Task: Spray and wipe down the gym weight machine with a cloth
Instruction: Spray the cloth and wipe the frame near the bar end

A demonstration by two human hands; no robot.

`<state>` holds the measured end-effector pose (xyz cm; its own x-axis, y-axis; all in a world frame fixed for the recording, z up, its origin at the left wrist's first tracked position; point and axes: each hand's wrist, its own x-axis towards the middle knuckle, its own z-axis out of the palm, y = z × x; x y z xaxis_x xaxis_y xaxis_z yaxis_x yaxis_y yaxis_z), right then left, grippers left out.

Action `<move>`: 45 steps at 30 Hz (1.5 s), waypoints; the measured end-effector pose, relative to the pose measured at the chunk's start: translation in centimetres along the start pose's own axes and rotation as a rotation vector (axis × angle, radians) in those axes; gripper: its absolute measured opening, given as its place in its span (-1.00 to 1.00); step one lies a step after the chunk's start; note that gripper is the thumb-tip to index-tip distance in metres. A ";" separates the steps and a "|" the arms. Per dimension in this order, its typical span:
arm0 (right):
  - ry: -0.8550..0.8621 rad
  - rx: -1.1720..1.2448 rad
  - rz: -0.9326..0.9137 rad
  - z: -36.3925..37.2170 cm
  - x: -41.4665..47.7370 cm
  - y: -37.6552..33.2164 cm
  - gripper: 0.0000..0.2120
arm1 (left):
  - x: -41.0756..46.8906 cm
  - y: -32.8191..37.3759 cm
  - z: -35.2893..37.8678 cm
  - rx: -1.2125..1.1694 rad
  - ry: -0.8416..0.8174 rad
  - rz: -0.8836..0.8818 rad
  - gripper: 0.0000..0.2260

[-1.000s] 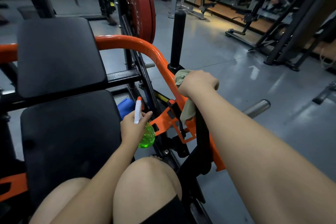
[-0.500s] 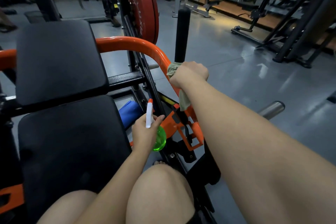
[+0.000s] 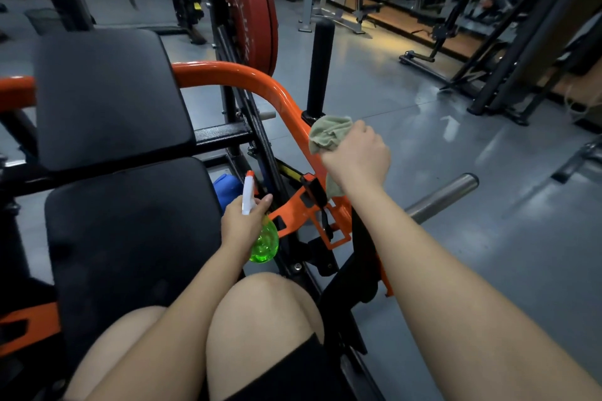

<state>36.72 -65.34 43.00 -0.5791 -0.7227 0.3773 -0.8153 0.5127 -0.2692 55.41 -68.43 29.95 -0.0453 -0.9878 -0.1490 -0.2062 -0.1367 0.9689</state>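
Cloth [image 3: 329,135] partly behind right hand [image 3: 358,155]

Cloth [image 3: 329,135] on bar [image 3: 260,81], right of seat pad [image 3: 130,238]

One wide-angle head camera looks forward and down, close above a bare knee [image 3: 264,309], at the orange-tubed, black-padded weight machine [image 3: 228,75] filling 9 to 12 o'clock.

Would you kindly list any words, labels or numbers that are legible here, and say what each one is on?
Raised lettering on the red weight plate: too blurred to read.
Any print on the yellow strip: too small to tell.
No text visible on the spray bottle or the cloth.
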 end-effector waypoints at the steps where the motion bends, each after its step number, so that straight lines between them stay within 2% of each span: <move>1: 0.038 0.030 -0.005 0.2 -0.2 0.2 -0.43 | 0.1 -0.1 0.0 0.005 -0.012 -0.004 -0.65; 5: 0.262 0.329 -0.020 2.2 -2.4 1.7 -0.47 | 0.3 -0.4 0.8 -0.008 -0.045 0.046 -0.66; 8: 0.294 0.583 0.117 4.8 -5.9 3.9 -0.38 | 0.4 -0.3 1.6 -0.051 -0.065 0.083 -0.71; 13: 0.094 0.522 0.264 8.0 -10.8 7.4 -0.52 | 0.7 0.1 1.3 -0.038 -0.079 0.071 -0.59; 17: -0.031 0.570 0.298 8.5 -13.8 9.2 -0.39 | -0.2 0.0 0.9 0.032 -0.125 0.078 -0.59; 20: -0.057 0.594 0.287 8.9 -14.7 10.0 -0.39 | -0.3 -0.2 0.3 0.001 -0.126 0.050 -0.54; 24: -0.127 0.588 0.285 8.7 -14.5 10.3 -0.31 | -0.6 -0.2 -0.2 -0.014 -0.109 0.051 -0.59; 29: -0.154 0.569 0.272 8.5 -15.4 10.5 -0.44 | -0.8 -0.1 -0.5 0.087 -0.152 0.080 -0.61; 32: -0.146 0.343 0.204 9.3 -17.5 12.0 -0.25 | -0.9 -0.4 -0.4 0.150 -0.183 0.114 -0.59; 36: -0.121 0.200 0.204 9.2 -19.3 12.7 -0.02 | -1.1 -1.0 0.1 0.186 -0.201 0.112 -0.58; 39: -0.101 0.226 0.251 9.2 -18.3 11.5 -0.14 | -1.5 -1.0 0.6 0.249 -0.183 0.120 -0.64; 41: -0.093 0.255 0.304 9.0 -16.8 10.5 -0.24 | -1.6 -0.7 1.0 0.227 -0.168 0.141 -0.65; 45: -0.093 0.412 0.379 8.2 -13.6 9.1 -0.33 | -1.7 0.6 0.9 0.142 -0.187 0.224 -0.65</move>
<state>37.23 -54.65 28.14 -0.8133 -0.5708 0.1127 -0.4721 0.5342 -0.7013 54.44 -66.72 30.66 -0.2813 -0.9594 0.0183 -0.3050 0.1074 0.9463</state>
